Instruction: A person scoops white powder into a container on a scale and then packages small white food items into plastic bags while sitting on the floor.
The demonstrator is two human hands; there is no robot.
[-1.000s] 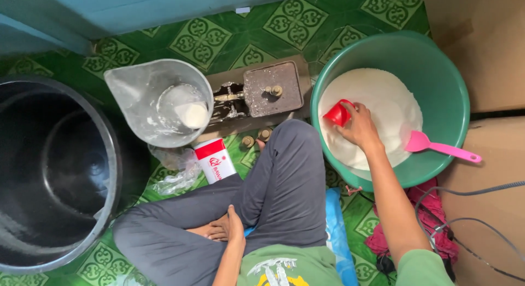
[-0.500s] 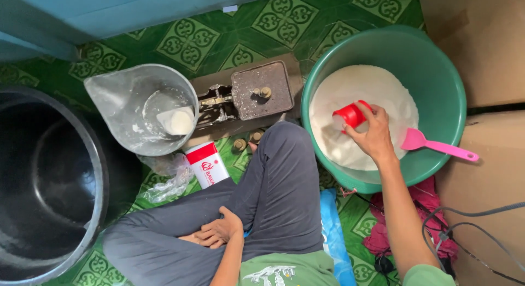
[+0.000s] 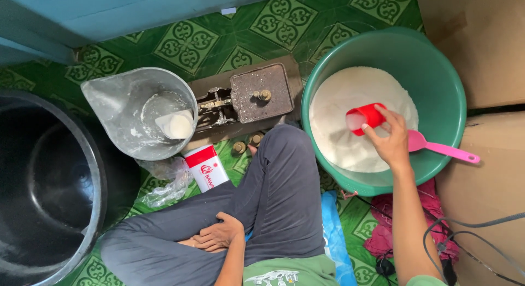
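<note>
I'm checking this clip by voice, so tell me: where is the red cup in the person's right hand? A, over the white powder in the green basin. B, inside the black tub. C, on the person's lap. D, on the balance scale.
A: the right hand holds the red cup above the white powder inside the green basin.

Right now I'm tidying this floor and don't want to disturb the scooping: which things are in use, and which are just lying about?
In use:
right hand
red cup
white powder
green basin

Lying about:
pink scoop
balance scale
metal pan
red-and-white packet
black tub
left hand, resting on the leg
</note>
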